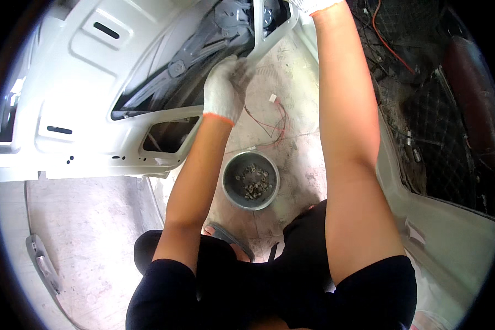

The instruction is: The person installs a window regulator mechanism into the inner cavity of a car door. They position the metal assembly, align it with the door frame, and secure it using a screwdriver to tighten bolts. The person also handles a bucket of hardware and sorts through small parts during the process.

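My left hand (225, 88), in a white knit glove with an orange cuff, is at the edge of a bare white car door (88, 99). Motion smears its fingers, so whether they grip the door frame does not show. Beside it, a large opening in the door reveals a dark window mechanism (177, 68). My right arm stretches up to the top edge of the picture. Only the cuff end of my gloved right hand (314, 5) shows there, close to the door's far end; its fingers are out of sight.
A round metal bowl (225, 190) with small fasteners stands on the floor between my feet. Red wires with a white connector (273, 98) lie beyond it. To the right are the car's sill (445, 220), its dark quilted floor (440, 126) and a dark red seat (470, 99).
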A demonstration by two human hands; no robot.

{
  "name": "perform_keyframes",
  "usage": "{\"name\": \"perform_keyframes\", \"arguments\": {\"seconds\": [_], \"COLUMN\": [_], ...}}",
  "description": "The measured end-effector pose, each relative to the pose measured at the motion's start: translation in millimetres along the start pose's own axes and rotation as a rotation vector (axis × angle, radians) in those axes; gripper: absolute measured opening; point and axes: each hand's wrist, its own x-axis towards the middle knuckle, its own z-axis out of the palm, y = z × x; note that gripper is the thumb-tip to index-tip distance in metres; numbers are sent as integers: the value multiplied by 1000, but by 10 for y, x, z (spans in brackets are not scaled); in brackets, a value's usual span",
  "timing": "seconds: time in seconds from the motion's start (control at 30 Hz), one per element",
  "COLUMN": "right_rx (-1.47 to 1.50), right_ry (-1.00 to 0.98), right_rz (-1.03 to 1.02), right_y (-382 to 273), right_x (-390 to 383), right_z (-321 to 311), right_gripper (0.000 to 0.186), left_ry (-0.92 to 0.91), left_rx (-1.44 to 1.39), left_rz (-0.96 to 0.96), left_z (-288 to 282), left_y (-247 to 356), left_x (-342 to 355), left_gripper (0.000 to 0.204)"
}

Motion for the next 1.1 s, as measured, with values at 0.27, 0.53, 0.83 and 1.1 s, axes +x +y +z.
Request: {"name": "perform_keyframes", "arguments": {"seconds": [0.27, 0.53, 0.83, 1.1], "right_rx": [69, 78, 69, 81], "right_ry": [17, 60, 156, 101], "right_rz": [29, -6, -1, -55], "right_y": [-15, -134, -81, -17], "right_x": [15, -51, -60, -25], "right_z": [26, 27, 37, -201], "right_gripper": [11, 9, 8, 15], "left_ry": [225, 99, 83, 218], "left_rx": [-247, -19, 46, 214], "left_rz": [-98, -184, 164, 254], "left_z": [241, 168, 227, 325], "left_y": [92, -47, -180, -57], "left_x": [880, 1241, 1266, 1221], "left_gripper": [24, 28, 58, 29]}}
